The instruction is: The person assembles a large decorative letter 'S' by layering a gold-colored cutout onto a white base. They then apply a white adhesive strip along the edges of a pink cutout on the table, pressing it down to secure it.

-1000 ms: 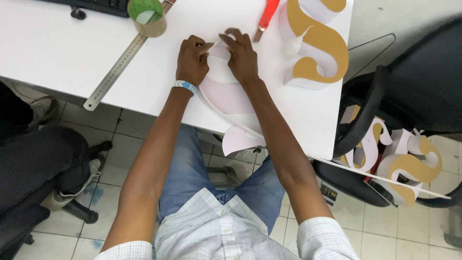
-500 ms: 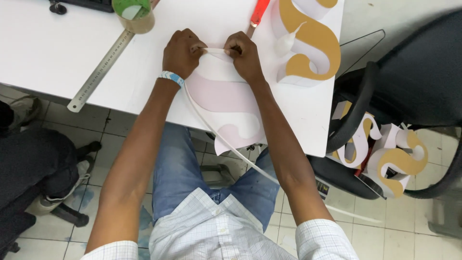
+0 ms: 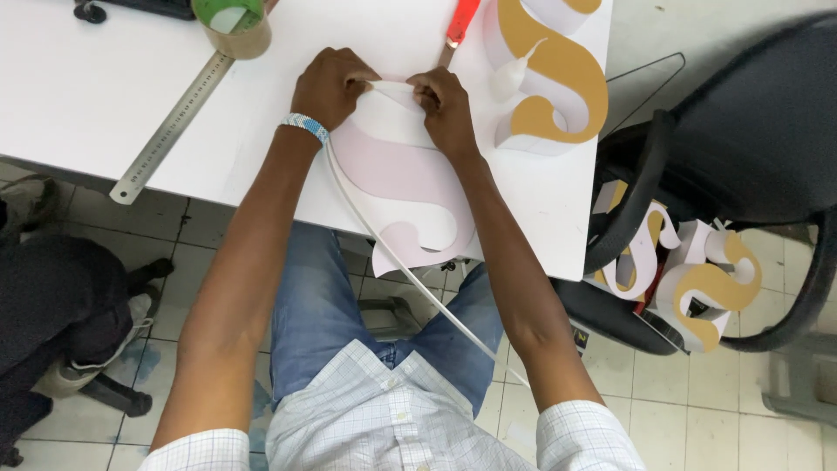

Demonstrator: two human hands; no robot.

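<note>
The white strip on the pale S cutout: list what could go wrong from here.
1. The long white strip trails off the table edge across the lap; snagged, it might pull from the left hand and right hand.
2. The pale S cutout overhangs the table edge and may slide off.
3. The red-handled tool lies near the right hand, so a knock seems possible.

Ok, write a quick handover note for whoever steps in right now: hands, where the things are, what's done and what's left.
Left hand and right hand: both pinch a white strip at the top of the flat pink S on the table.
The strip trails off the table edge over the lap.
Done: a gold S stands finished beside it.
Left: most of the strip is not yet on the pink S.
</note>
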